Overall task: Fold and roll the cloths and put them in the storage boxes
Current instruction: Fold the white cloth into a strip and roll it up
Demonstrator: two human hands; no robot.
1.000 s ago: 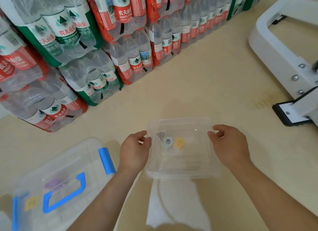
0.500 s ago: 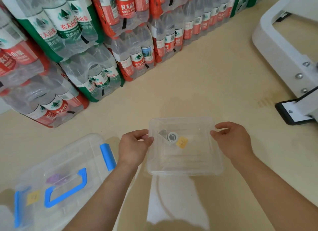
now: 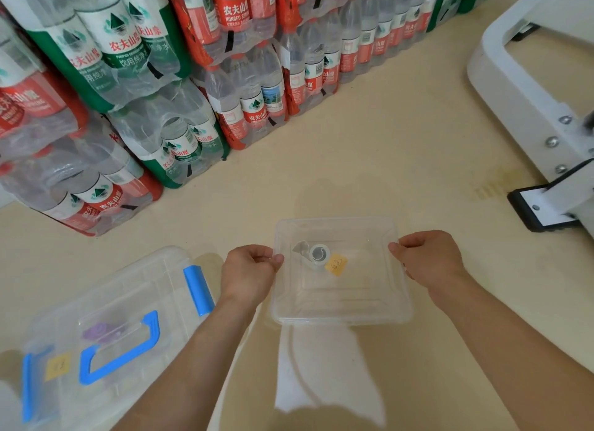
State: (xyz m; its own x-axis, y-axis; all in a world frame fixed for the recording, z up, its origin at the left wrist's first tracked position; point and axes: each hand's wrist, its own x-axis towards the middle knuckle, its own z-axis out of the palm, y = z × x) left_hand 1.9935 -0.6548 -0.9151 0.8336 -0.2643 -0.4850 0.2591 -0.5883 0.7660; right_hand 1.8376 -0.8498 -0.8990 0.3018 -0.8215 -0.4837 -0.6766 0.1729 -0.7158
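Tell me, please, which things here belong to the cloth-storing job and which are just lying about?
Job:
- clear open box, held by left hand and right hand
- lidded box with blue handle
- white cloth

Lying about:
- bottled water packs
- white frame

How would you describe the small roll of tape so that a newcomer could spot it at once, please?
Find the clear open box held between the left hand and right hand, in front of the stacked water bottle packs. Inside it, towards the far left, sits the roll of tape, the only round thing, beside a flat yellow label.
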